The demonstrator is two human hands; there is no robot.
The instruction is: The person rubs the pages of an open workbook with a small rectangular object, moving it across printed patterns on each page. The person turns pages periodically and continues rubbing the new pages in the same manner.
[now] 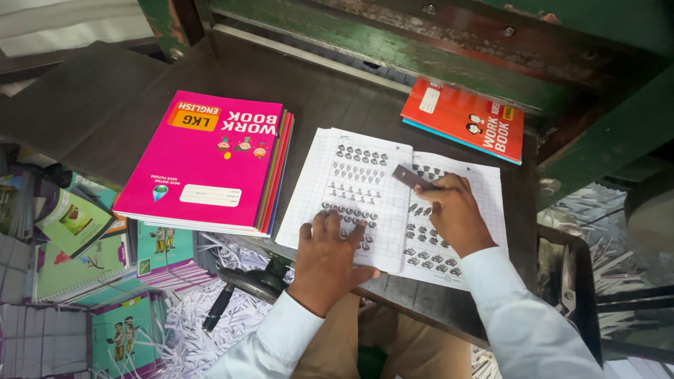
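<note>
An open workbook point(358, 175) with rows of small printed pictures lies on the dark metal table point(316, 98). My left hand point(330, 256) presses flat on its left page, fingers spread. My right hand point(453, 210) rests on the right page near the fold and grips a small dark flat block point(411, 177), its end pointing toward the spine. Both arms wear white sleeves.
A stack of workbooks with a pink cover point(207, 161) sits left of the open one. A red workbook point(465, 119) lies under the green machine frame point(449, 49) at the back. Paper shreds point(203, 323) and more books point(77, 253) cover the floor at the left.
</note>
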